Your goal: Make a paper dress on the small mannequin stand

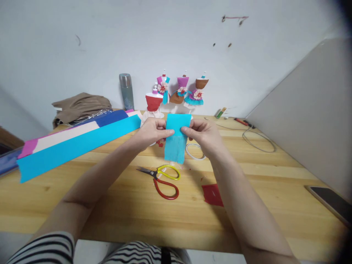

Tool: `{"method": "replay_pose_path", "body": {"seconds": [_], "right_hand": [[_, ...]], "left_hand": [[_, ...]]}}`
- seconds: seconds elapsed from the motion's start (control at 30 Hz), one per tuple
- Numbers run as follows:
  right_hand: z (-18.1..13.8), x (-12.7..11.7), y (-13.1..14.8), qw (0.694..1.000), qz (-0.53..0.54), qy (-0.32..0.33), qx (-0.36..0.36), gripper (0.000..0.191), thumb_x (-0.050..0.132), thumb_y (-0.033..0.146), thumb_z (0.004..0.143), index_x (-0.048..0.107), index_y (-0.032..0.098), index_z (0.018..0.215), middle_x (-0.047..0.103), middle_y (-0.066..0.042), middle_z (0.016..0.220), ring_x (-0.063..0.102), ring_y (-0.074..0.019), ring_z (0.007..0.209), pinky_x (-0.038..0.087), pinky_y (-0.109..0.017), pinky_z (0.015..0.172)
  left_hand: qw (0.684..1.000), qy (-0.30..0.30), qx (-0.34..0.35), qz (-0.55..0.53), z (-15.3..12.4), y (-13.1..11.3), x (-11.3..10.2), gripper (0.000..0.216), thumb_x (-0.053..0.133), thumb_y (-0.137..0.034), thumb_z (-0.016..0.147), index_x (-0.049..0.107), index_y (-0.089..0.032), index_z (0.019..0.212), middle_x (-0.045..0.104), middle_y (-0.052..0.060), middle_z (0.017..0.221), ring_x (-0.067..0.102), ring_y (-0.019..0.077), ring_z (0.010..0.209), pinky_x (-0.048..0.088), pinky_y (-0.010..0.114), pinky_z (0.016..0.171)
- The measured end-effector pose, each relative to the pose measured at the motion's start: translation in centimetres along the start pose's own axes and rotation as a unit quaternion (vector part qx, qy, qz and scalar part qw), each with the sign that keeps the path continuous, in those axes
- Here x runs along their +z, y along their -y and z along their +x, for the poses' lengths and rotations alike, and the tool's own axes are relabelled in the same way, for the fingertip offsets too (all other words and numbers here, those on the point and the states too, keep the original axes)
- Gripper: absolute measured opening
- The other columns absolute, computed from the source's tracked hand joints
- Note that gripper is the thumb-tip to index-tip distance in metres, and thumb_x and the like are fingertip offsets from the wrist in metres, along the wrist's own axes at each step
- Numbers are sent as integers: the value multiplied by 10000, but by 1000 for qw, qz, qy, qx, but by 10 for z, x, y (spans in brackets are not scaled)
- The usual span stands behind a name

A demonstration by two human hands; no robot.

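Pinching thin, rectangular turquoise paper (178,141)

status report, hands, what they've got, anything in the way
Left hand and right hand pinching opposite edges of turquoise crepe paper. Paper held up off wooden table. Yellow-and-red-handled scissors lying on it, nothing visibly blocking.

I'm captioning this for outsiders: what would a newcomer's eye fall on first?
Probably the bright blue strip, held up mid-picture between the left hand and right hand. Next, perhaps, the scissors with one yellow and one red handle, on the wooden table below it, and the small, colourfully dressed forms at the back, before the pale wall.
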State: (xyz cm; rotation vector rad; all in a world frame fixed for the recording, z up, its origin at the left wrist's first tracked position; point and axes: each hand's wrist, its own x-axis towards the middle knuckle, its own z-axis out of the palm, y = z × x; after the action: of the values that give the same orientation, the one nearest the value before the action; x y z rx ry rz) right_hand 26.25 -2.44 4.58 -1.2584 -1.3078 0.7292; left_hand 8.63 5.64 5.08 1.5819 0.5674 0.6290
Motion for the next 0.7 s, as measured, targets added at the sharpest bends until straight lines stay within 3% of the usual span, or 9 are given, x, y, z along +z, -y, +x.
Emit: {"method": "replay_pose_path", "body": {"seconds": [0.1,0.2,0.33,0.4,0.6,0.7], "right_hand": [[0,-3,0,1000,9,3,-2,338,799,500,682,613,227,607,541,29,544,464,-117,507,425,-278,499],[-1,-7,1,998,55,37,-9,312,804,469,692,680,242,868,603,29,653,548,-136,591,470,-279,561],[-4,-5,2,990,88,107,-35,742,875,332,626,542,330,1289,665,25,882,628,-163,748,529,-303,677],[-5,-2,1,992,63,92,-64,789,862,319,657,501,347,1358,650,23,897,627,-166,759,528,-306,688],[-6,3,-2,992,-12,15,-125,820,868,322,673,512,360,1411,657,27,853,604,-152,664,524,-304,668],[-6,3,-2,988,-31,-8,-152,389,845,296,689,741,287,1063,688,-2,847,613,-159,685,530,-324,680]], "left_hand": [[1000,4,-4,13,2,4,-3,188,757,-235,750,636,-114,671,635,6,566,575,79,503,451,184,507],[1000,5,-8,-27,2,5,-4,142,695,-239,798,662,-111,747,660,21,623,588,82,514,473,199,525],[998,11,-12,-66,1,4,-3,129,669,-230,811,670,-107,773,664,22,645,584,77,510,473,198,520],[998,13,-14,-61,1,4,-2,138,660,-226,816,666,-106,750,653,18,618,573,74,494,457,190,504],[999,11,-11,-40,0,3,-1,125,680,-233,794,677,-109,782,659,15,622,566,76,485,443,194,499],[1000,7,3,-22,-1,3,-2,187,701,-266,793,644,-117,696,628,8,569,551,73,464,424,187,477]]}}
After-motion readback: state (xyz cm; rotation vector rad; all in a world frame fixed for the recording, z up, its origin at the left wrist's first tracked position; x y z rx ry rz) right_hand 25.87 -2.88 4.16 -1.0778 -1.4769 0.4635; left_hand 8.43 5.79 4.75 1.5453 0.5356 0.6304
